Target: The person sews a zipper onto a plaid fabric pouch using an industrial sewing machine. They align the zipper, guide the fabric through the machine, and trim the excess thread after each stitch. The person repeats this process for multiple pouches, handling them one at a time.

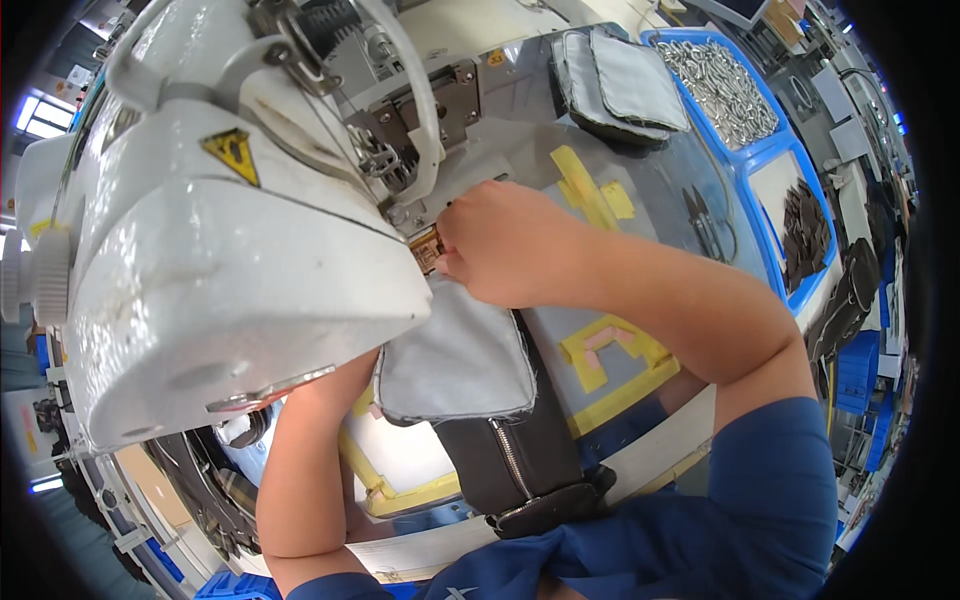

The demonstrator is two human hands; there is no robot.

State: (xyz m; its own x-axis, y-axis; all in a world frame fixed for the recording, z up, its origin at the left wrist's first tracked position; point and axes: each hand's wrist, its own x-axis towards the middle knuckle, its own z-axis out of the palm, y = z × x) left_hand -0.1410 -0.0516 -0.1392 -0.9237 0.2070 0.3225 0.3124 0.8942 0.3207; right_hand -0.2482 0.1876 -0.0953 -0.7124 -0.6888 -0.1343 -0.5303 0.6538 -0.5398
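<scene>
A white industrial sewing machine (250, 260) fills the left side, its head leaning over the work. My right hand (510, 245) is closed beside the needle area, knuckles up, at the far edge of a grey-lined fabric panel (460, 360). Its fingertips are tucked from sight, pinching the edge there. From under the panel, a black fabric strip (525, 440) with a metal zipper (512, 458) runs toward my body. My left forearm (305, 460) reaches up under the machine head, which hides my left hand. Beside my right fingers lies a brownish metal plate (427, 248).
Several grey-lined panels (625, 85) are stacked at the back right. Beyond them, a blue divided tray (760, 155) holds metal hooks (715, 90) and dark brown pieces (805, 235). Small scissors (703, 222) lie on the table. Yellow tape (590, 195) marks its top. Dark bags (205, 490) sit lower left.
</scene>
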